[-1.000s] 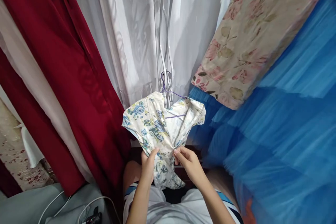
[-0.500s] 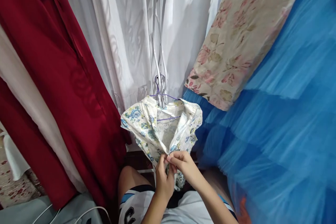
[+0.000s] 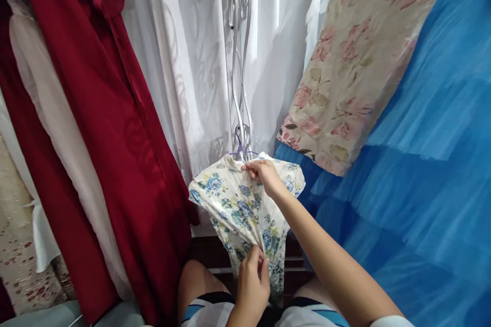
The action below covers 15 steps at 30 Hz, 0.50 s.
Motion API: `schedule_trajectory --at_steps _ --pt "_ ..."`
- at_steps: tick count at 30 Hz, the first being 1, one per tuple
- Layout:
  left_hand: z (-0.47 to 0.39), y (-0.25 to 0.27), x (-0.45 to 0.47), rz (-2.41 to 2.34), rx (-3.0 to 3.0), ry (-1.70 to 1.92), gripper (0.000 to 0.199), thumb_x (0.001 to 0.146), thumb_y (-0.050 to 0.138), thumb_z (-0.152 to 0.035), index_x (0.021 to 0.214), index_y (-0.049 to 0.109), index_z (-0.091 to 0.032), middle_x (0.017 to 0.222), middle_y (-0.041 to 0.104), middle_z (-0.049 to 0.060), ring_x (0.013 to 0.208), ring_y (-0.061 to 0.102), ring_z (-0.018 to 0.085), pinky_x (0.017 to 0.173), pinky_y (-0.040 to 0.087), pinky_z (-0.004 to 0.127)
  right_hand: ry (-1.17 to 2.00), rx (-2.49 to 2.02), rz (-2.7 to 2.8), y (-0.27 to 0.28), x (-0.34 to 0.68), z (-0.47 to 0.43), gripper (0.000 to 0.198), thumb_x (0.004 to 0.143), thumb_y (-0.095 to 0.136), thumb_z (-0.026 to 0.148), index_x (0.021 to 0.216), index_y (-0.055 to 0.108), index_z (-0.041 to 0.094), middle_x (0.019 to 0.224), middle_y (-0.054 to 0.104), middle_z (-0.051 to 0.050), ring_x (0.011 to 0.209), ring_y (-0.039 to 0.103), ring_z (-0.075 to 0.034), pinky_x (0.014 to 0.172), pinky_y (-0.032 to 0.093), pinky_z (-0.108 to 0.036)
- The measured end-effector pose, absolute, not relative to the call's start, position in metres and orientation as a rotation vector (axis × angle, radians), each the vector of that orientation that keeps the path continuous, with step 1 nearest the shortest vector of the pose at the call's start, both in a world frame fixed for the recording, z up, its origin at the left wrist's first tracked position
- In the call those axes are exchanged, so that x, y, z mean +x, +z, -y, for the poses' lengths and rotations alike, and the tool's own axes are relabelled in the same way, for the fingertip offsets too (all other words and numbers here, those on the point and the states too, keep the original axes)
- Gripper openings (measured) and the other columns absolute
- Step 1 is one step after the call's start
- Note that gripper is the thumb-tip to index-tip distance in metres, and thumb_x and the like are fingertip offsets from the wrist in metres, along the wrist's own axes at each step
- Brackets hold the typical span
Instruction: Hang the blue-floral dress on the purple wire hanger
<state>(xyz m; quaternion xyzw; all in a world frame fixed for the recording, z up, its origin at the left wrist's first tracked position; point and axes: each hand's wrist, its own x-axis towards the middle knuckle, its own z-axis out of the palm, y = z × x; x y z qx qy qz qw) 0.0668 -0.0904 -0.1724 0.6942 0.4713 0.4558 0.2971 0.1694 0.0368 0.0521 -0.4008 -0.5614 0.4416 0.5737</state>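
Observation:
In front of me a short-sleeved white dress with blue flowers and green leaves hangs on a thin purple hanger. Its front-facing opening is drawn together up to the neckline. My right hand is closed at the middle of the neckline, thumb and finger pinching there; a zip pull, if one is held, is too small to make out. Lower down, my left hand pinches the cloth near the waist, beside the centre seam. Part of the dress's lower end shows behind that hand.
The hanger hooks onto a white metal rack before a white curtain. Long red garments hang at the left. A beige floral garment and a tiered blue tulle skirt hang at the right. My knees flank the dress.
My right hand has moved up from the bottom of the V-shaped opening to the neckline, and the opening has closed. My left hand is slightly lower, still pinching the cloth.

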Motion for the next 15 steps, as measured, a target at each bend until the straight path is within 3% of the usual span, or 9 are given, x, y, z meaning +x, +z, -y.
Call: schedule_trajectory --at_steps 3,5,10,12,15 --pt "0.087 -0.158 0.058 -1.180 1.856 1.228 0.017 0.094 0.046 -0.035 0.085 0.056 -0.024 0.084 0.063 0.008 0.080 0.062 0.024 0.074 0.047 0.035 0.866 -0.916 1.411 0.044 0.166 -0.025 0.023 0.077 0.056 0.033 0.071 0.068 0.014 0.044 0.048 0.002 0.044 0.038 -0.011 0.046 0.026 -0.026" --pt "0.078 -0.127 0.049 -1.142 1.853 1.306 0.015 0.093 0.050 -0.033 0.097 0.061 -0.024 0.087 0.065 0.007 0.084 0.062 0.023 0.079 0.047 0.035 0.751 -0.929 1.485 0.039 0.166 -0.014 0.025 0.081 0.053 0.033 0.071 0.067 0.015 0.045 0.044 0.004 0.045 0.038 -0.012 0.048 0.028 -0.026" --pt "0.036 -0.009 0.029 -1.075 1.937 1.647 0.043 0.095 0.049 -0.033 0.138 0.047 -0.026 0.084 0.063 0.004 0.078 0.061 0.018 0.079 0.048 0.031 0.626 -0.952 1.560 0.039 0.168 0.005 0.026 0.083 0.052 0.032 0.064 0.062 0.016 0.049 0.037 0.004 0.049 0.033 -0.011 0.049 0.024 -0.025" --pt "0.017 0.025 0.026 -1.000 2.065 1.644 0.035 0.095 0.048 -0.034 0.129 0.055 -0.026 0.086 0.065 0.004 0.079 0.062 0.018 0.078 0.048 0.030 0.607 -0.926 1.585 0.043 0.171 0.007 0.026 0.083 0.052 0.031 0.062 0.059 0.016 0.052 0.041 0.004 0.051 0.034 -0.011 0.051 0.026 -0.026" --pt "-0.003 0.049 0.027 -0.941 2.285 1.629 0.022 0.096 0.049 -0.033 0.099 0.067 -0.022 0.085 0.067 0.004 0.079 0.063 0.018 0.077 0.048 0.029 0.589 -0.906 1.632 0.044 0.175 0.005 0.027 0.083 0.052 0.030 0.062 0.059 0.016 0.058 0.047 0.002 0.055 0.038 -0.012 0.054 0.029 -0.026"
